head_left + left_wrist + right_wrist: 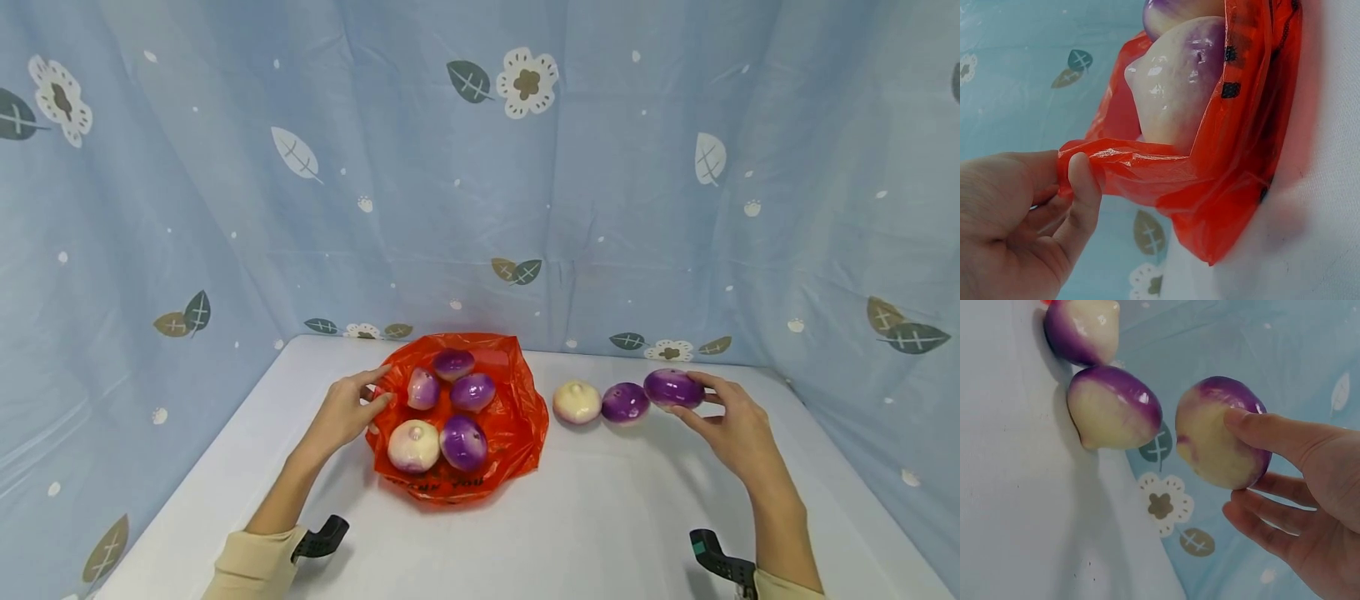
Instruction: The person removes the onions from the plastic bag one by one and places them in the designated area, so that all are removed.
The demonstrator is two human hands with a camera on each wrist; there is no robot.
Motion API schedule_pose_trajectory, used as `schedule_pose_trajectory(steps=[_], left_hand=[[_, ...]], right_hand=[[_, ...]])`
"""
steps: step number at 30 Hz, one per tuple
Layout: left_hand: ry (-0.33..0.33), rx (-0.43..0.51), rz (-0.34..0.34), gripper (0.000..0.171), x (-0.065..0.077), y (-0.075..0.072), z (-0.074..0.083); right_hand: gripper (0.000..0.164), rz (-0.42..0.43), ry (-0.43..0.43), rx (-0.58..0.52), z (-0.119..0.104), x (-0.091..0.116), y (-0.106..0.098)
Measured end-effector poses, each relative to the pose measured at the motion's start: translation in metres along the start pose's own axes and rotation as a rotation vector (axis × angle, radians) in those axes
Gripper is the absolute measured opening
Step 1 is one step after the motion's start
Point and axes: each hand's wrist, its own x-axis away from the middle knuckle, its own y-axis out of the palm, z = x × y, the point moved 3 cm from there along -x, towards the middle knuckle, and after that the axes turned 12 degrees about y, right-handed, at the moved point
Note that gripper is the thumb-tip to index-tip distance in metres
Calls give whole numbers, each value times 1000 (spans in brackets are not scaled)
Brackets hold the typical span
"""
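My left hand pinches the rim of a red plastic bag between thumb and fingers. The bag lies wide open on the table, with several glossy purple-and-white turnips inside, among them a cream-sided one at its near left. On the right, my right hand holds another turnip between thumb and fingertips, raised over the table. Below and left of it in the head view, a purple-topped turnip rests on the table, beside a mostly cream turnip.
A white table carries everything. Blue curtain cloth with leaf and flower prints hangs behind it and along both sides. Each wrist wears a black strap-on mount, the left one over a beige sleeve.
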Motion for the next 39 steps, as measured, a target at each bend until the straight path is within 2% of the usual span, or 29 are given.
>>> schedule_pose_trajectory(steps=[16, 39], left_hand=[[-2, 4, 0, 47, -1, 2, 3], [-22, 19, -12, 49, -1, 1, -1]], right_hand=[[60, -8, 52, 35, 15, 0, 5], [64, -117, 192, 117, 39, -2, 26]])
